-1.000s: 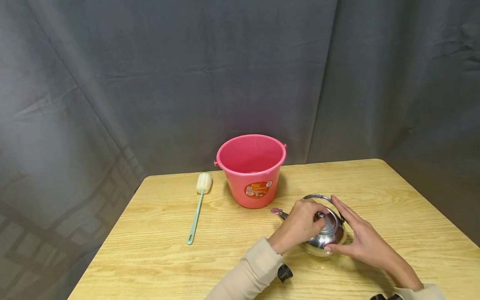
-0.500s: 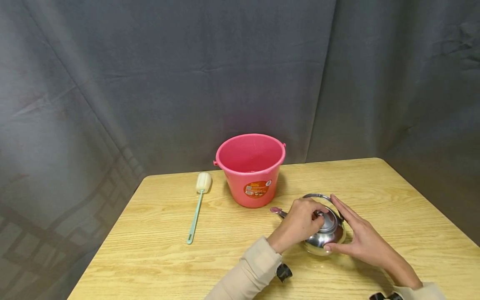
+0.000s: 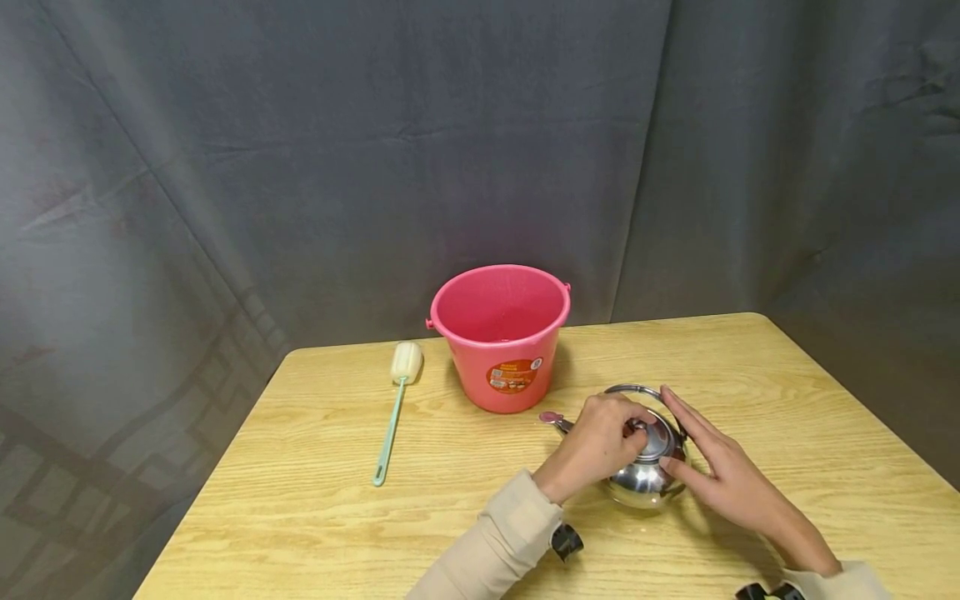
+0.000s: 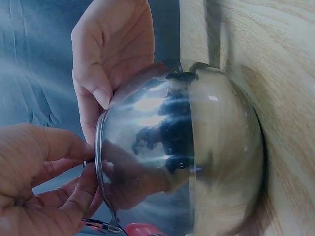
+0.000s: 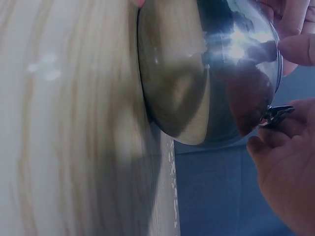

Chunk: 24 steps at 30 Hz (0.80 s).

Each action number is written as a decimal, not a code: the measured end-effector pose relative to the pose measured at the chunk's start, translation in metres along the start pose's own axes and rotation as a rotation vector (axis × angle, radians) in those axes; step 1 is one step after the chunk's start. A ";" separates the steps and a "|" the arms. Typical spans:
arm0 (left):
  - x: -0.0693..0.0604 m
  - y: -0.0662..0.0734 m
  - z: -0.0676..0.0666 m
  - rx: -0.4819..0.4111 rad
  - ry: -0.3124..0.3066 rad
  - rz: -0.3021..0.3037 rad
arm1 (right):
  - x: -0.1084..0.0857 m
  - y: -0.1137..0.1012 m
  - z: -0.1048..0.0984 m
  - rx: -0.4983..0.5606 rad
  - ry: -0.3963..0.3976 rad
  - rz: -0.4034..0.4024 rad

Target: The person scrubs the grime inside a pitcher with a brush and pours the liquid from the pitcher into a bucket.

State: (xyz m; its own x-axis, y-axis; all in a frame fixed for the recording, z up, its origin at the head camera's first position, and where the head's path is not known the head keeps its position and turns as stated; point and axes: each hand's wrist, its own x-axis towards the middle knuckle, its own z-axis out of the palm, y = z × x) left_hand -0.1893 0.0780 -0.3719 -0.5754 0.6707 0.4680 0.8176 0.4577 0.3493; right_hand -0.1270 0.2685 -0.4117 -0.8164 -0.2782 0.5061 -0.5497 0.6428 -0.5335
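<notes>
head view: evenly lit | kettle: white glare | table: soft shadow | wrist views: bluish

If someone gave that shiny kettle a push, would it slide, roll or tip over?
The kettle would probably slide rather than roll, since it stands upright on the table. Its low, wide body suggests it wouldn't tip easily. The smooth, polished sides look slippery, so fingers might skid on them.

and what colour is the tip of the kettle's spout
Pink. The spout tip shows best in the head view, pointing away from the right hand.
</notes>
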 end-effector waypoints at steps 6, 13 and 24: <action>0.000 -0.001 0.000 0.012 0.014 0.017 | 0.002 -0.003 0.001 -0.029 0.012 0.008; -0.001 0.000 0.000 0.005 -0.008 0.005 | 0.002 -0.005 0.003 -0.048 0.012 0.024; -0.001 0.000 -0.001 -0.019 0.013 0.017 | 0.001 -0.003 0.006 -0.052 0.030 0.043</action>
State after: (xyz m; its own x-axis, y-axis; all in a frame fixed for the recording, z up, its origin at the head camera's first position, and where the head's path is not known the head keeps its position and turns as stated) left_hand -0.1892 0.0767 -0.3717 -0.5619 0.6704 0.4847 0.8267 0.4351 0.3566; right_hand -0.1270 0.2619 -0.4133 -0.8331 -0.2284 0.5038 -0.5036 0.6900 -0.5199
